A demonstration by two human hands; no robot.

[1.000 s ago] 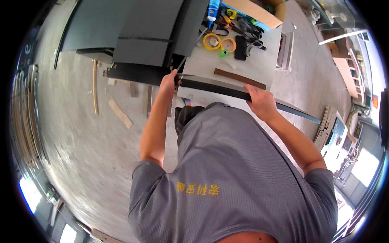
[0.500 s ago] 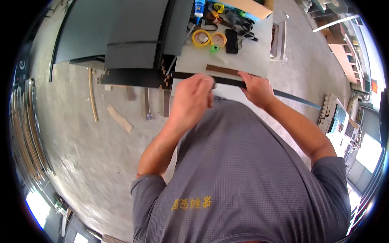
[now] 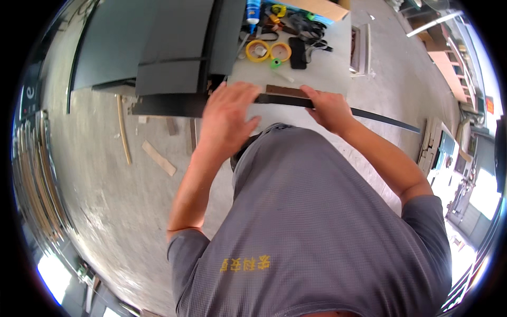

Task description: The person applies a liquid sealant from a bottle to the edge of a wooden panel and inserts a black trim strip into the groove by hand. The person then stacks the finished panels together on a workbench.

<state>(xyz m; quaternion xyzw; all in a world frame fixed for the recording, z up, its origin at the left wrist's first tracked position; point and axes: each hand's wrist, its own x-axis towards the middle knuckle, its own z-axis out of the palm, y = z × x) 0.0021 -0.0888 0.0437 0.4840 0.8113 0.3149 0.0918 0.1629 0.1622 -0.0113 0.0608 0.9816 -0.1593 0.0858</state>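
A long, narrow black strip (image 3: 383, 118) lies along the near edge of the white worktable (image 3: 332, 61) and juts out past its right side. My right hand (image 3: 330, 112) is closed round the strip, thumb on top. My left hand (image 3: 228, 115) has its fingers stretched out and thumb apart. It is over the strip's left part, at the corner of the stacked black panels (image 3: 171, 79), and hides what lies beneath. A short brown strip (image 3: 285, 91) rests just behind the black one, between my hands.
Two yellow tape rolls (image 3: 257, 51), a black phone-like slab (image 3: 298, 53), a blue-and-white bottle (image 3: 253, 13) and tangled black straps (image 3: 311, 34) crowd the table's back. A cardboard box (image 3: 327, 6) stands behind them. Wood offcuts (image 3: 159, 157) lie on the floor at left.
My left hand has moved left along the strip, and its curled fingers have spread flat. My right hand keeps its hold, shifted slightly left in the picture.
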